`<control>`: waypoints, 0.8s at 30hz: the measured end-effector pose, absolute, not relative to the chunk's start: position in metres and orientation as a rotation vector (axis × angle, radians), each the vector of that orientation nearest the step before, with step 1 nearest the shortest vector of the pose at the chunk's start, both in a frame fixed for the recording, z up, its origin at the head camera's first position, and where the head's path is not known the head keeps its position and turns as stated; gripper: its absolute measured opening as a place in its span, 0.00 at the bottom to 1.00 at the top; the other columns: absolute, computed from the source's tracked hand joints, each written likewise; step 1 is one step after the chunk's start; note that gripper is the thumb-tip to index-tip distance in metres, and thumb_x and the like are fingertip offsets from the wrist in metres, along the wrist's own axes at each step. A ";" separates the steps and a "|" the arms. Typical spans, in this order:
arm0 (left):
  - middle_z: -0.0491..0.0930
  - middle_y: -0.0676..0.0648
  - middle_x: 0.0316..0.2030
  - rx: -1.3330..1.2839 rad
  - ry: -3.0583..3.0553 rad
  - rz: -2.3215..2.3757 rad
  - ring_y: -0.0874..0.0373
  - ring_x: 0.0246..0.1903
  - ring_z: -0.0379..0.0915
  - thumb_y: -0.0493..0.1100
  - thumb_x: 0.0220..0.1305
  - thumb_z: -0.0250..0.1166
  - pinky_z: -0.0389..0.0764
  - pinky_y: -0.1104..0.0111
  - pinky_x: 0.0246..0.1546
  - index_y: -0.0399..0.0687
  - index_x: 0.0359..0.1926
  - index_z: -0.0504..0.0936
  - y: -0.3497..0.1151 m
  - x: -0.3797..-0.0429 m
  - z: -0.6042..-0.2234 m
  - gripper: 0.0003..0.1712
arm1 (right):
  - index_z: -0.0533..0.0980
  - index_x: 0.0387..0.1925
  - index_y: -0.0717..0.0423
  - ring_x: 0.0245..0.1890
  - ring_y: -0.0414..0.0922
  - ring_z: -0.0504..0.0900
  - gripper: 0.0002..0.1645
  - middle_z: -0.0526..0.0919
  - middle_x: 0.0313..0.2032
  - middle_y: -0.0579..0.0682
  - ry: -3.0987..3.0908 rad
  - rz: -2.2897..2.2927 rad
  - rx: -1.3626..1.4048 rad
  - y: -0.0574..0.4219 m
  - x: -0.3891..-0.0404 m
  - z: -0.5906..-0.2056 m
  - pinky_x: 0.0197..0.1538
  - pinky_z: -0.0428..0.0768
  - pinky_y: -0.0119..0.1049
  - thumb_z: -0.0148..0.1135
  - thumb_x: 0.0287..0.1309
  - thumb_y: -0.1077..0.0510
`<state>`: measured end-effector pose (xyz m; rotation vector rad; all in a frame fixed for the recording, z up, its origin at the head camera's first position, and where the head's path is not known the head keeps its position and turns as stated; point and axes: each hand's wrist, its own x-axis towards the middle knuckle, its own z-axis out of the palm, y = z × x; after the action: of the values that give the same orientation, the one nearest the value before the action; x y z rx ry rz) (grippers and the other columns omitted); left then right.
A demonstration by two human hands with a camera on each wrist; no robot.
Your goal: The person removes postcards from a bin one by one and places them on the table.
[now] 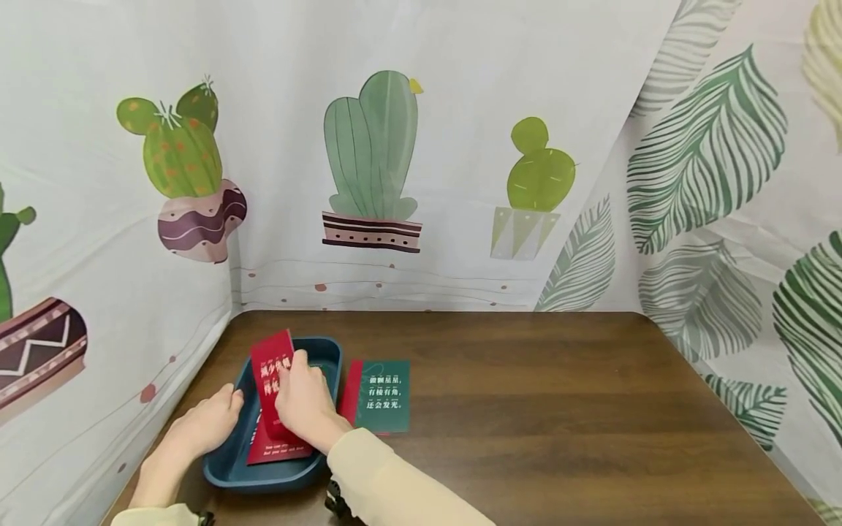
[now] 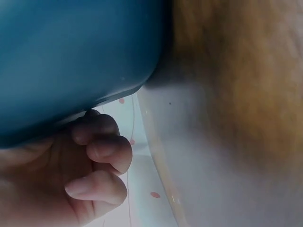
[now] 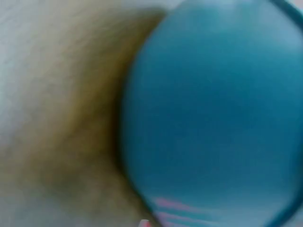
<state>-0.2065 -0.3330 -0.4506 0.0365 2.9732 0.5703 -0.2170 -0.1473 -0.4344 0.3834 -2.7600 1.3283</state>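
Note:
A dark blue tray (image 1: 272, 482) lies at the left of the table. My left hand (image 1: 209, 422) grips its left rim; in the left wrist view, curled fingers (image 2: 111, 153) are against the outside of the tray (image 2: 80, 61). My right hand (image 1: 305, 398) holds a red card (image 1: 271, 351) with pale printed characters, tilted up over the tray. Beneath it, another red card (image 1: 279, 453) rests inside the tray. The right wrist view is blurred: the tray (image 3: 213, 104) fills most of it, with pink streaks low down, and the right hand's grip is hidden there.
Just right of the tray, a green card (image 1: 387, 398) with white characters lies over a red one (image 1: 351, 387). The brown wooden table (image 1: 559, 409) extends to the right. Curtains (image 1: 454, 277) printed with cacti and leaves hang behind and at both sides.

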 end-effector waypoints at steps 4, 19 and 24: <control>0.76 0.38 0.29 0.024 2.973 0.571 0.37 0.34 0.78 0.48 0.76 0.40 0.75 0.44 0.33 0.35 0.42 0.68 -0.334 -0.206 -0.450 0.19 | 0.64 0.46 0.50 0.21 0.35 0.79 0.10 0.77 0.26 0.45 -2.634 1.555 0.377 -0.135 -0.214 -0.418 0.25 0.77 0.30 0.54 0.70 0.53; 0.77 0.32 0.34 0.005 2.978 0.536 0.32 0.38 0.77 0.49 0.76 0.40 0.75 0.41 0.36 0.33 0.45 0.68 -0.331 -0.204 -0.452 0.21 | 0.71 0.50 0.57 0.28 0.38 0.84 0.16 0.85 0.36 0.46 -2.353 1.930 0.446 -0.043 -0.207 -0.389 0.31 0.81 0.33 0.62 0.63 0.61; 0.77 0.31 0.35 0.006 2.991 0.504 0.31 0.38 0.77 0.49 0.76 0.40 0.74 0.40 0.36 0.32 0.45 0.69 -0.330 -0.203 -0.450 0.22 | 0.70 0.51 0.59 0.27 0.40 0.85 0.17 0.85 0.37 0.51 -2.341 1.920 0.386 -0.013 -0.208 -0.382 0.29 0.82 0.36 0.62 0.62 0.62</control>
<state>-0.2034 -0.3299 -0.4498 0.0059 2.9906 0.5042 -0.2082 -0.0127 -0.3817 0.3859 -2.3409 1.9203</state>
